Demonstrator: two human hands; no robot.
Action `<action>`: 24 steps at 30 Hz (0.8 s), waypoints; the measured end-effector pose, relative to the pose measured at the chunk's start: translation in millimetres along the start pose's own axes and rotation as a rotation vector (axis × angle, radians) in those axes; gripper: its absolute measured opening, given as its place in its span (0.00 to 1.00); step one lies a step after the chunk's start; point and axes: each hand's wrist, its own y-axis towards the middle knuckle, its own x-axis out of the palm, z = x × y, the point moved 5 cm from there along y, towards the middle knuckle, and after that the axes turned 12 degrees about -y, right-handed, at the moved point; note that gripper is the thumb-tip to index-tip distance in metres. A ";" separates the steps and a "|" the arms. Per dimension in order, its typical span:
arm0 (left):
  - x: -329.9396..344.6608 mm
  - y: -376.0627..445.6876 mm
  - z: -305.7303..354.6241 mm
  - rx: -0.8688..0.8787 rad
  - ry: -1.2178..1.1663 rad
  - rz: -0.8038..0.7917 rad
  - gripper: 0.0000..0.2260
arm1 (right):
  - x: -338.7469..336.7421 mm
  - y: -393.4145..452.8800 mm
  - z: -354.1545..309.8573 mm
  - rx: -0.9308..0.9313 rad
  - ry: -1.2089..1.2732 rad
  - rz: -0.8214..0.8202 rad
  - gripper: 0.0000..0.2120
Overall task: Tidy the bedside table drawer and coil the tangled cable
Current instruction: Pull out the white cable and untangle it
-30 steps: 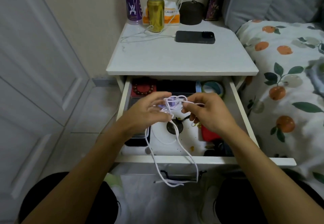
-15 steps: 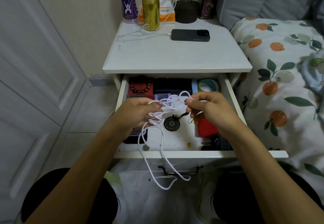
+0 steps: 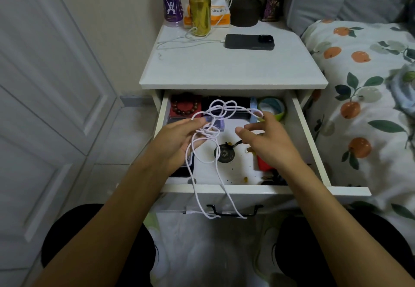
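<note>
Both hands worked above the open drawer (image 3: 311,143): left hand (image 3: 179,139) pinched the tangled white cable (image 3: 216,116), right hand (image 3: 267,138) fingers spread, a loop hooked over them.

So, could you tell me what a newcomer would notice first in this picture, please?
First, the tangled white cable held up over the open drawer: the left hand pinches it, the right hand has a loop around its spread fingers, and two strands hang past the drawer front. Next, the cluttered drawer below, then the gold can and dark phone at the back of the tabletop.
</note>
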 end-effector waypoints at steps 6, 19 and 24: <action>-3.7 3.6 -11.0 0.038 -0.213 0.093 0.09 | 15.5 -19.7 -14.0 0.033 0.152 -0.275 0.16; 2.4 -11.5 -4.9 0.216 0.528 0.046 0.11 | 22.3 -24.0 -23.4 0.010 0.425 -0.293 0.04; 11.2 -14.8 7.0 0.465 1.124 -0.078 0.10 | 18.9 -24.1 -27.7 -0.128 0.322 -0.297 0.05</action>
